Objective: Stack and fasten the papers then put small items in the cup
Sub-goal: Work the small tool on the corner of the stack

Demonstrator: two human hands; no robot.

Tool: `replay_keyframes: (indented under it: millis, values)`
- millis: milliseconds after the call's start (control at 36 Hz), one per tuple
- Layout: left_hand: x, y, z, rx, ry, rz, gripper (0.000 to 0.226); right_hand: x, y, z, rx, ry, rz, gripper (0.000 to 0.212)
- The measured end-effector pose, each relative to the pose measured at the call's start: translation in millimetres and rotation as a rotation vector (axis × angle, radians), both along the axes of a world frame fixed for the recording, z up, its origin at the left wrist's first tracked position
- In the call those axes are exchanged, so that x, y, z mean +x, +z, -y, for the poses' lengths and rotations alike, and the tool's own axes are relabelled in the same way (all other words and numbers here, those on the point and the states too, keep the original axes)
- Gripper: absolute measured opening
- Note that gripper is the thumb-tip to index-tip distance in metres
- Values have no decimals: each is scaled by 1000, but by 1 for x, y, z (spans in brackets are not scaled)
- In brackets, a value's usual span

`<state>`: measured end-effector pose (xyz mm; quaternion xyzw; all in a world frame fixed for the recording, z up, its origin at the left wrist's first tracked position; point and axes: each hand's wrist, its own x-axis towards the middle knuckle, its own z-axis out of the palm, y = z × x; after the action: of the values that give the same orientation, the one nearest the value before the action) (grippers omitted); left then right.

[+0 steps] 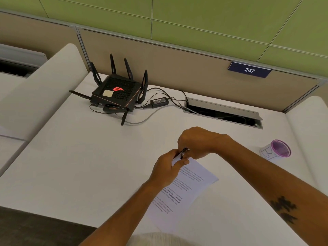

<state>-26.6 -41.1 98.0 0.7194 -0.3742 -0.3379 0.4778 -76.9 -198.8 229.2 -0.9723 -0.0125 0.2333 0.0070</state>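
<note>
I am pinching a small dark clip (183,152) between both my hands at the top corner of the papers (188,185). My left hand (166,169) is closing its grip on that corner of the sheets, with the thumb lying on top of the paper. My right hand (197,142) is coming from above with the wrist bent, and its fingers are clenching the clip — only a little of the clip is showing between the fingertips, so I cannot tell how far it is sitting on the paper edge.

The papers are lying as one stack with printed text facing up, turned at an angle on the white tabletop (88,166), and they are reaching from my hands back toward my body.

The cup (276,150) is standing to the right, well apart from my hands — it is white with a purple rim and some handwriting on its side.

Farther away, near the partition, a black router (117,94) with antennas is showing a red logo, and its power adapter (159,102) is lying just beside it, with cables going into the open cable slot (223,112). A blue sign (249,70) on the partition is reading 247.
</note>
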Motion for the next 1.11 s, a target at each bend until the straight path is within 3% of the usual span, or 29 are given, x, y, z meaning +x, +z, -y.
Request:
replay_keyframes:
  millis: [361, 639, 833, 944, 1111]
  values:
    - [-1, 8, -2, 39, 29, -63, 32, -2, -5, 9, 11, 8, 13, 12]
    - [4, 10, -8, 13, 103, -50, 49, -7, -2, 14, 95, -114, -42, 47]
    - [8, 11, -11, 11, 122, -55, 31, -19, -3, 25, 272, -285, -26, 49]
    - [11, 12, -13, 30, 134, -73, 20, -34, -8, 33, 446, -469, 89, 45]
    - [12, 27, -17, 9, 200, -188, 17, -57, -7, 12, 701, -760, 447, 42]
